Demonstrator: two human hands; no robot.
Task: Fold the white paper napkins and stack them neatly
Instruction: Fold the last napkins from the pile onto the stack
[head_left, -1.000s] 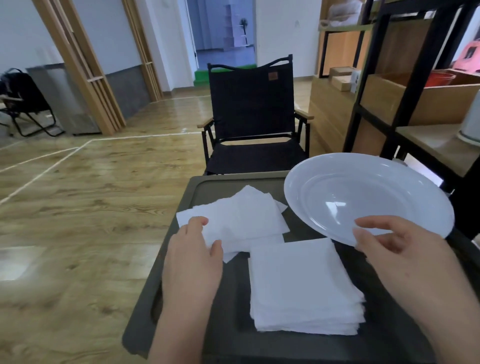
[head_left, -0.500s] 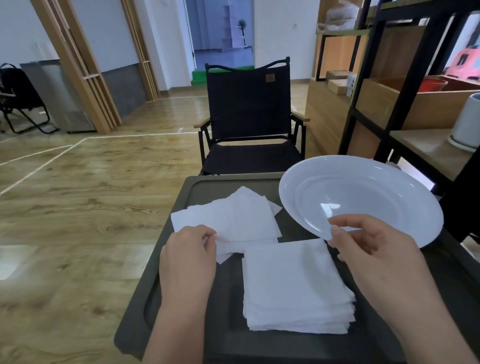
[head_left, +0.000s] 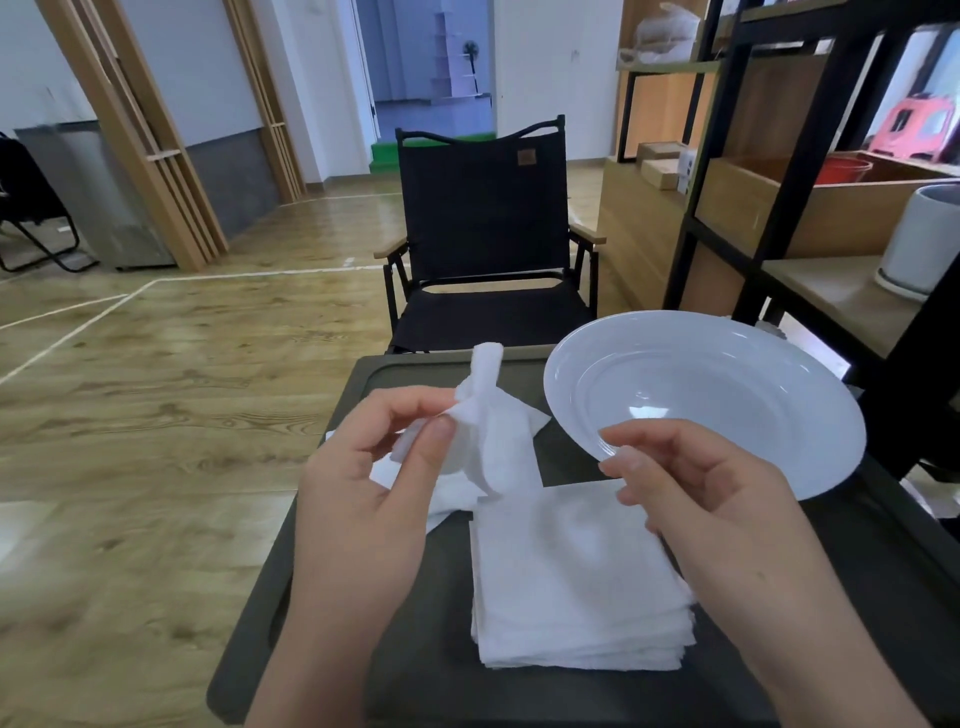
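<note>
- My left hand (head_left: 363, 499) now pinches one white napkin (head_left: 488, 436) between thumb and forefinger, holding it up off the bench (head_left: 415, 670). A second ago that hand lay flat on the loose pile; half a second ago its fingers were curling onto a sheet. So the pick-up has just happened.
- The lifted napkin hangs crumpled, one corner sticking upward toward the far side and the rest drooping down to the near stack. I judge it is not folded yet.
- My right hand (head_left: 717, 499) hovers just right of the napkin, fingers loosely curled with thumb and forefinger close together, holding nothing. It sits in front of the near rim of the plate; I cannot tell whether it touches the rim. It has come a little leftward, toward the napkin.
- Below the left hand, the loose napkins (head_left: 447, 493) lie spread on the bench, partly hidden by my fingers.
- Near and centre, the neat stack (head_left: 576, 587) of square napkins rests on the bench, edges fairly well aligned. It looks unchanged across the last second.
- Far right, the white plate (head_left: 717, 395) sits tilted, overhanging the bench edge.
- Beyond the bench stands a black chair (head_left: 488, 244); shelving (head_left: 779, 182) runs along the right.
- My reading: with one sheet freed, the right hand needs to take the opposite corner so the sheet can be spread and folded.
</note>
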